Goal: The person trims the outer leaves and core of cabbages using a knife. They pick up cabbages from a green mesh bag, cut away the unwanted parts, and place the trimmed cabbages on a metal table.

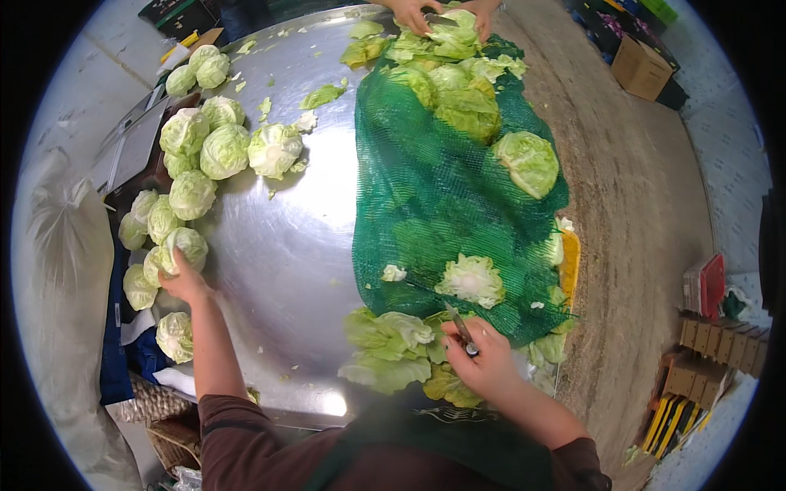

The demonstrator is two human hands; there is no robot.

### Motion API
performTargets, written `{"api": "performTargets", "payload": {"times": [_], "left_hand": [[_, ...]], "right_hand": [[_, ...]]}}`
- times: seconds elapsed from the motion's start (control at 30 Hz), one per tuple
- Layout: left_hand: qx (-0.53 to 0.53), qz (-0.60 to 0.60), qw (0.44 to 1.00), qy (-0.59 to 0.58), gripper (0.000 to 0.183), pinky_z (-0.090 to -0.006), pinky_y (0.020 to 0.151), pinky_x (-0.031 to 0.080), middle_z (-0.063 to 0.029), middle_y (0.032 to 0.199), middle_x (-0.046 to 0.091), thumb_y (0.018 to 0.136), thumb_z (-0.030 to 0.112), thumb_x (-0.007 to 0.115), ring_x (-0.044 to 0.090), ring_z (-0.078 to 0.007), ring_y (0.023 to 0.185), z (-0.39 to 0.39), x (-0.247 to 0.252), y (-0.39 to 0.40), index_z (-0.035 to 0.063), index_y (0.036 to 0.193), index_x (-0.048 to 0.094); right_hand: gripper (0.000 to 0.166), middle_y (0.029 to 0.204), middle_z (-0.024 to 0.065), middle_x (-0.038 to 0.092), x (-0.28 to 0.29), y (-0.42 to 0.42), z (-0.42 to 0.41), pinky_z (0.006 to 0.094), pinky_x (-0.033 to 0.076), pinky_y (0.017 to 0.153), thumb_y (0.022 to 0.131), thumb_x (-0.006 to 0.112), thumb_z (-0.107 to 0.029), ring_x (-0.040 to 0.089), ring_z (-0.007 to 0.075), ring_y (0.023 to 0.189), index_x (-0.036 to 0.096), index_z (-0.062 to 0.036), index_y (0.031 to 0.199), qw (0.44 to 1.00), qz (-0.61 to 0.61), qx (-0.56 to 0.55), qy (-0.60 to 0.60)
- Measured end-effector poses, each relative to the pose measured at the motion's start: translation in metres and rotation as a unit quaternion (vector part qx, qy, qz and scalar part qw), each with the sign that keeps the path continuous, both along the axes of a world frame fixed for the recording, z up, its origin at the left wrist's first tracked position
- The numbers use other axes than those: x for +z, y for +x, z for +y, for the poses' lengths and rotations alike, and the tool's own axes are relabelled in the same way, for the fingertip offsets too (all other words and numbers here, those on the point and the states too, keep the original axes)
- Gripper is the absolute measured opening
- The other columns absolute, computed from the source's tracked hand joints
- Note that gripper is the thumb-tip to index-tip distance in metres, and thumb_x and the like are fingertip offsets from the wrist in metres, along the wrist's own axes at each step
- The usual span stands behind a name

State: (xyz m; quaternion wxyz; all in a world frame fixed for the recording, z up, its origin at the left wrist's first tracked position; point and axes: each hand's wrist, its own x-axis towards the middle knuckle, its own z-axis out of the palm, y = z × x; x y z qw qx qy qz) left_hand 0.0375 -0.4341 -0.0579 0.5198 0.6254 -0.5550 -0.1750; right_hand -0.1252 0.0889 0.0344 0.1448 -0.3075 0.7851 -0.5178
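At the left of the metal table, my left hand has its thumb and fingers around a trimmed iceberg lettuce head. Other trimmed heads lie close about it, one nearer to me. My right hand holds a small knife, its blade pointing away from me. Just beyond the blade, an untrimmed lettuce head rests stem end up on a green mesh sack. Loose outer leaves are piled beside my right hand.
Across the table, another person's hands hold a knife and a lettuce head. More heads line the left edge. A yellow container edge shows right of the sack. A cardboard box stands farther right.
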Motion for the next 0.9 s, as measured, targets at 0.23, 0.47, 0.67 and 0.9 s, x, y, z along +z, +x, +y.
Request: {"api": "performTargets", "payload": {"times": [0.23, 0.47, 0.67, 0.9], "left_hand": [[0.052, -0.282, 0.951, -0.119, 0.095, -0.0486, 0.103, 0.039, -0.0272, 0.133, 0.047, 0.071, 0.050, 0.079, 0.047, -0.0393, 0.123, 0.006, 0.046, -0.046, -0.0061, 0.137, 0.041], [-0.709, 0.173, 0.634, 0.256, 0.030, -0.0297, 0.089, 0.046, -0.0060, 0.112, 0.065, 0.094, 0.022, 0.064, 0.060, -0.0164, 0.104, 0.248, 0.100, -0.237, 0.0062, 0.119, 0.060], [-0.660, 0.156, 0.485, 0.553, 0.077, -0.0385, 0.087, 0.049, -0.0133, 0.128, 0.049, 0.090, 0.052, 0.062, 0.058, -0.0253, 0.104, 0.377, 0.089, -0.302, 0.0085, 0.143, 0.027], [-0.610, 0.130, 0.513, 0.590, 0.089, -0.0484, 0.096, 0.045, -0.0234, 0.135, 0.044, 0.089, 0.072, 0.045, 0.054, -0.0368, 0.117, 0.367, 0.080, -0.291, 0.0095, 0.147, 0.020]], "right_hand": [[0.020, 0.088, 0.0133, 0.064, 0.018, -0.070, 0.017, 0.0353, 0.051, 0.076, 0.085, 0.066, -0.018, 0.064, 0.0277, 0.084, 0.066, -0.0033, 0.099, 0.978, 0.035, -0.198, 0.062], [0.036, 0.092, 0.0103, 0.066, -0.001, -0.252, 0.027, 0.0362, 0.049, 0.075, 0.085, 0.067, -0.036, 0.064, 0.0226, 0.086, 0.067, -0.0080, 0.107, 0.951, 0.109, -0.287, 0.039], [0.053, 0.082, 0.0019, 0.057, -0.019, -0.287, 0.025, 0.0326, 0.044, 0.056, 0.082, 0.068, -0.055, 0.053, 0.0162, 0.072, 0.064, -0.0094, 0.110, 0.931, -0.226, -0.279, 0.062], [0.060, 0.114, 0.0165, 0.068, -0.003, -0.218, 0.008, 0.0318, 0.049, 0.089, 0.083, 0.070, -0.049, 0.064, 0.0215, 0.108, 0.064, -0.0052, 0.123, 0.975, 0.022, -0.199, 0.092]]}}
